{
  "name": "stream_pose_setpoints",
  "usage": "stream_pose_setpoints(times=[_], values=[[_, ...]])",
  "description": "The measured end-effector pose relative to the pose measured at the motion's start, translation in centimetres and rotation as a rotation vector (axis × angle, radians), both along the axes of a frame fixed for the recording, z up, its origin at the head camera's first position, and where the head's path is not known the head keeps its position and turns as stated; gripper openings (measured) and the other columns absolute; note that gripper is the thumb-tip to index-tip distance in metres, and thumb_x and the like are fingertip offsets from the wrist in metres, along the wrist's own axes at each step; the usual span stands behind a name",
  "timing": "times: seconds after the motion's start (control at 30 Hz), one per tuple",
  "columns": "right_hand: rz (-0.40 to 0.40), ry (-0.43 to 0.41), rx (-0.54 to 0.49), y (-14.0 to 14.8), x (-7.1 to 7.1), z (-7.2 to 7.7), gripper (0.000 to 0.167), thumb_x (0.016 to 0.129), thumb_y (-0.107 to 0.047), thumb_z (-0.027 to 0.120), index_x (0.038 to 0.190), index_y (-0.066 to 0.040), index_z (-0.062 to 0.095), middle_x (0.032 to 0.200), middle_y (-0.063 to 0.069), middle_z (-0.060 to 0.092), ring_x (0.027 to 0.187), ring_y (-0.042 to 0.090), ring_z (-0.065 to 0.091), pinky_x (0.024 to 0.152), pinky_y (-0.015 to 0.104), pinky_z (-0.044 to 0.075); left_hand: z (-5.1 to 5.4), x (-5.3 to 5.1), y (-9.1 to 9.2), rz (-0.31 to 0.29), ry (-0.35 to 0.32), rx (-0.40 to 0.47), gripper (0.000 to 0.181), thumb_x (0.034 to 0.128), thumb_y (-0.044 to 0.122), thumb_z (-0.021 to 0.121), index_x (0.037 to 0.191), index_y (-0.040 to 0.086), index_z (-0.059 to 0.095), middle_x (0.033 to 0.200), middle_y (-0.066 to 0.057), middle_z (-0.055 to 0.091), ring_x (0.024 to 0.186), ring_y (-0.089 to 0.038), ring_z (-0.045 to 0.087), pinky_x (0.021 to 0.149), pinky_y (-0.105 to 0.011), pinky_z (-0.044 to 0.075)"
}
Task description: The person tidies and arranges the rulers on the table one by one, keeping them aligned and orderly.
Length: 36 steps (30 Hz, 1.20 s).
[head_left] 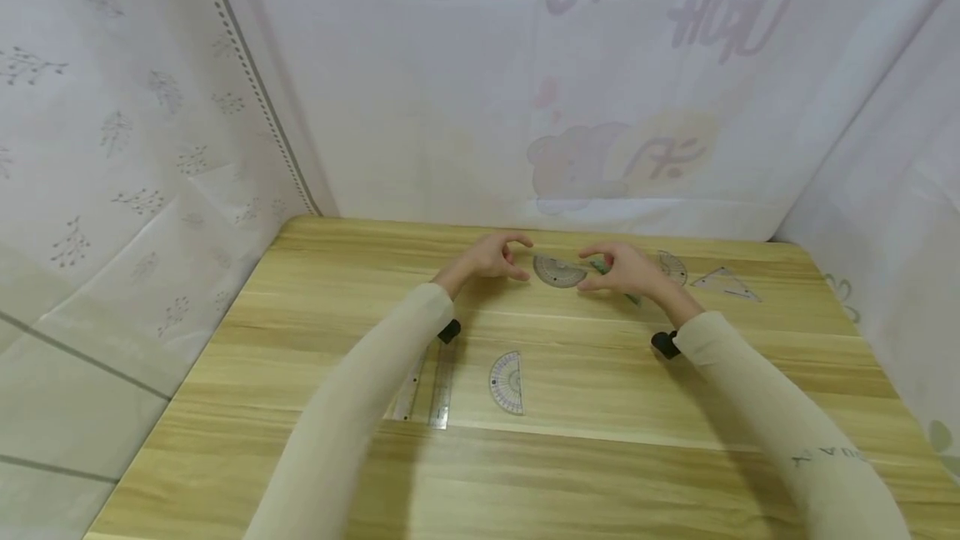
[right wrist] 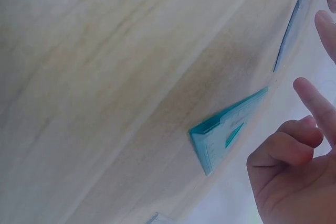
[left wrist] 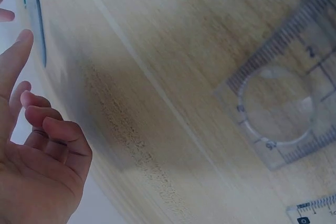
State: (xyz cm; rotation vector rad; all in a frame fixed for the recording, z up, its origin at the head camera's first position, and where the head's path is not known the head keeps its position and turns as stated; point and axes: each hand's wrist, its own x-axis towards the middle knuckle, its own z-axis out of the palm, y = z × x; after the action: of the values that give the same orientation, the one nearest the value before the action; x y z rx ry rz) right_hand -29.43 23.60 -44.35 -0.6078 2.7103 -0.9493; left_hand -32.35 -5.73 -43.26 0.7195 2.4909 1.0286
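Between the two hands, a clear protractor [head_left: 558, 272] lies near the table's back edge, its straight side toward the back. My left hand [head_left: 497, 257] is just left of it, thumb and forefinger apart, holding nothing. On its other side my right hand [head_left: 618, 269] hovers with thumb and forefinger spread, above a green set square [head_left: 632, 298] that it partly covers. The right wrist view shows that set square [right wrist: 220, 132] flat on the wood, with the right hand [right wrist: 294, 166] beside it. In the left wrist view the left hand [left wrist: 44, 156] has its last fingers bent, around nothing.
Nearer the front lie another protractor [head_left: 507, 383] and two clear rulers [head_left: 442, 394], partly under the left forearm. At the back right are a third protractor [head_left: 672, 267] and a clear set square [head_left: 726, 282]. White curtains [head_left: 450, 107] hang behind and beside the table.
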Motion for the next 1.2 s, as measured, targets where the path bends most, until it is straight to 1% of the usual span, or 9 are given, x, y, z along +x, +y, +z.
stream_pose_setpoints(times=[0.13, 0.3, 0.37, 0.47, 0.6, 0.7, 0.83, 1.07, 1.2], values=[[-0.019, 0.009, 0.024, -0.1, -0.2, -0.2, 0.066, 0.081, -0.034, 0.089, 0.136, -0.006, 0.064, 0.076, 0.007, 0.038, 0.059, 0.019, 0.030, 0.051, 0.032, 0.027, -0.3, -0.4, 0.1, 0.003, 0.004, -0.014, 0.066, 0.0847, 0.015, 0.086, 0.142, 0.006, 0.056, 0.073, -0.002, 0.054, 0.064, -0.011, 0.049, 0.059, -0.023, 0.041], [-0.025, 0.025, 0.052, -0.1, -0.3, -0.7, 0.063, 0.081, -0.032, 0.089, 0.133, -0.003, 0.066, 0.082, 0.010, 0.049, 0.067, 0.022, 0.036, 0.055, 0.035, 0.031, -0.5, -0.6, 0.3, 0.006, 0.008, -0.054, 0.070, 0.0834, 0.018, 0.087, 0.144, 0.006, 0.054, 0.075, -0.002, 0.054, 0.065, -0.011, 0.048, 0.060, -0.024, 0.041], [-0.025, 0.035, 0.061, -0.1, -0.3, -0.9, 0.060, 0.082, -0.031, 0.088, 0.132, -0.003, 0.067, 0.086, 0.009, 0.054, 0.070, 0.023, 0.038, 0.058, 0.036, 0.032, -0.7, -0.7, 0.5, 0.006, 0.017, -0.080, 0.071, 0.0836, 0.020, 0.087, 0.145, 0.007, 0.053, 0.079, -0.003, 0.056, 0.069, -0.013, 0.050, 0.063, -0.025, 0.042], [-0.029, 0.053, 0.065, -0.2, -0.3, -1.1, 0.057, 0.082, -0.030, 0.088, 0.128, -0.002, 0.069, 0.083, 0.007, 0.055, 0.070, 0.024, 0.040, 0.059, 0.037, 0.033, -0.8, -0.9, 0.8, 0.003, 0.046, -0.115, 0.071, 0.0844, 0.020, 0.087, 0.146, 0.006, 0.053, 0.090, -0.007, 0.060, 0.076, -0.015, 0.053, 0.069, -0.027, 0.045], [-0.019, 0.072, 0.061, -0.4, -0.4, -1.1, 0.054, 0.082, -0.029, 0.088, 0.125, 0.000, 0.070, 0.075, 0.007, 0.050, 0.071, 0.025, 0.040, 0.060, 0.038, 0.034, -0.9, -1.0, 1.5, -0.018, 0.081, -0.133, 0.068, 0.0853, 0.019, 0.086, 0.144, 0.005, 0.055, 0.099, -0.011, 0.062, 0.082, -0.016, 0.055, 0.073, -0.028, 0.046], [-0.025, 0.082, 0.065, -0.4, -0.4, -1.2, 0.052, 0.082, -0.029, 0.088, 0.123, -0.001, 0.072, 0.076, 0.007, 0.050, 0.076, 0.025, 0.041, 0.063, 0.038, 0.033, -0.9, -1.0, 2.0, -0.022, 0.091, -0.142, 0.063, 0.0860, 0.019, 0.085, 0.142, 0.006, 0.058, 0.094, -0.010, 0.063, 0.078, -0.016, 0.054, 0.069, -0.027, 0.045], [-0.044, 0.085, 0.070, -0.7, -0.3, -1.2, 0.047, 0.082, -0.029, 0.088, 0.119, -0.003, 0.074, 0.081, 0.007, 0.053, 0.079, 0.025, 0.042, 0.064, 0.038, 0.033, -1.0, -0.8, 2.2, 0.005, 0.094, -0.151, 0.057, 0.0866, 0.020, 0.085, 0.138, 0.009, 0.063, 0.086, -0.006, 0.061, 0.073, -0.013, 0.052, 0.064, -0.025, 0.042], [-0.037, 0.072, 0.056, -1.1, -0.2, -0.8, 0.038, 0.084, -0.022, 0.087, 0.113, 0.000, 0.075, 0.079, 0.008, 0.051, 0.073, 0.024, 0.041, 0.061, 0.037, 0.031, -1.5, -0.7, 2.5, 0.030, 0.044, -0.126, 0.051, 0.0875, 0.020, 0.084, 0.134, 0.012, 0.065, 0.078, -0.002, 0.057, 0.066, -0.012, 0.049, 0.058, -0.024, 0.040], [-0.040, 0.045, 0.056, -1.5, -0.1, -0.5, 0.034, 0.084, -0.020, 0.086, 0.110, -0.001, 0.076, 0.082, 0.010, 0.051, 0.073, 0.024, 0.041, 0.061, 0.037, 0.031, -1.5, -0.6, 2.5, 0.050, 0.030, -0.117, 0.049, 0.0876, 0.017, 0.084, 0.132, 0.009, 0.064, 0.078, -0.003, 0.056, 0.064, -0.012, 0.048, 0.057, -0.024, 0.039]])
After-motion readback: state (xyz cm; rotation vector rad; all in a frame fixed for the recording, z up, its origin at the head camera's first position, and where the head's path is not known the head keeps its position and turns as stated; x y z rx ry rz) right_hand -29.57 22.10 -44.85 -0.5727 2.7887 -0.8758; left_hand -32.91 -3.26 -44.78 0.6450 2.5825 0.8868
